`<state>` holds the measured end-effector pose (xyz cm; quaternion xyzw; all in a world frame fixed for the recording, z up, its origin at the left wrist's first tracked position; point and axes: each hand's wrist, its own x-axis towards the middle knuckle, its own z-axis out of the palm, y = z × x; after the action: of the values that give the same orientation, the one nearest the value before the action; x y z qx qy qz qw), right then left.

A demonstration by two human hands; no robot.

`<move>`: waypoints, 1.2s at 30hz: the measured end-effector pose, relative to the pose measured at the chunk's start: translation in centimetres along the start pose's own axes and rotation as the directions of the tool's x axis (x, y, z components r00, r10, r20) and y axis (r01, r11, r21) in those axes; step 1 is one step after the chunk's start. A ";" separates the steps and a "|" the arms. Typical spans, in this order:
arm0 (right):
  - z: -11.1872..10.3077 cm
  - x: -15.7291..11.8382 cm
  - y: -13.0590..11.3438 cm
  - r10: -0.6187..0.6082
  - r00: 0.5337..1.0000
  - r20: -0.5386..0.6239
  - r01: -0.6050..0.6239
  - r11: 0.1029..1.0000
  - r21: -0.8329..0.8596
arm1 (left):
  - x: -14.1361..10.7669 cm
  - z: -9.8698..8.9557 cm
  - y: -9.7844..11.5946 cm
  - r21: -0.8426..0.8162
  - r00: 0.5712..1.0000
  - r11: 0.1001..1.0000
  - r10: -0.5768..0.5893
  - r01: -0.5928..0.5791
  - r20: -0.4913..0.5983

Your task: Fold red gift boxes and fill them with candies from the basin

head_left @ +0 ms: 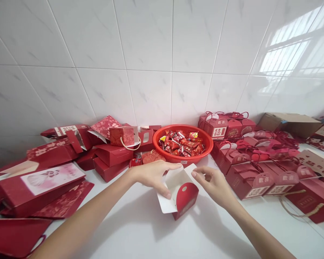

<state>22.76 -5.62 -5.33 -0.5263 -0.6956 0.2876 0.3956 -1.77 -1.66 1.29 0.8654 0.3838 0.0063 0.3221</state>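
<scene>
A small red candy box (187, 201) stands with its top unfolded over the white tabletop, showing its pale inside. One rounded red flap with a hole faces me, and white side flaps spread outward. My left hand (155, 176) grips the box's left side, thumb over the left flap and fingers behind. At the right rear flap, my right hand (212, 181) has its thumb and forefinger pinched at the edge, other fingers curled. Just behind the box sits a red plastic basin (211, 147) filled with wrapped candies (182, 143).
Folded and partly opened red boxes (112, 154) pile up on the left. Rows of closed red boxes with cord handles (248, 178) stand on the right. A brown cardboard box (288, 122) lies behind them. White tiled wall (151, 46) bounds the back.
</scene>
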 end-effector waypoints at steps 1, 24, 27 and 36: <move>0.0 0.1 0.0 -0.008 0.999 -0.032 0.006 0.997 -0.071 | 0.3 0.3 -0.1 -0.015 1.000 1.000 0.020 -0.020 -0.004; -1.9 -0.2 4.4 0.048 0.909 0.415 -0.061 0.998 0.019 | 1.3 1.9 -5.1 -0.274 0.998 0.960 -0.046 0.056 0.042; -2.4 0.6 3.4 0.044 0.918 0.395 0.010 0.991 -0.133 | 0.5 1.6 -4.4 -0.195 0.999 0.980 -0.039 0.035 -0.017; -6.1 5.6 -1.8 -0.202 0.922 0.330 0.291 0.925 -0.246 | 0.4 -5.0 -2.3 0.012 0.910 0.997 -0.060 0.071 -0.411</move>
<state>26.28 -0.83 0.75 -0.4362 -0.8430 0.2060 0.2380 -4.32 2.54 3.90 0.8356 0.4717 0.1719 0.2228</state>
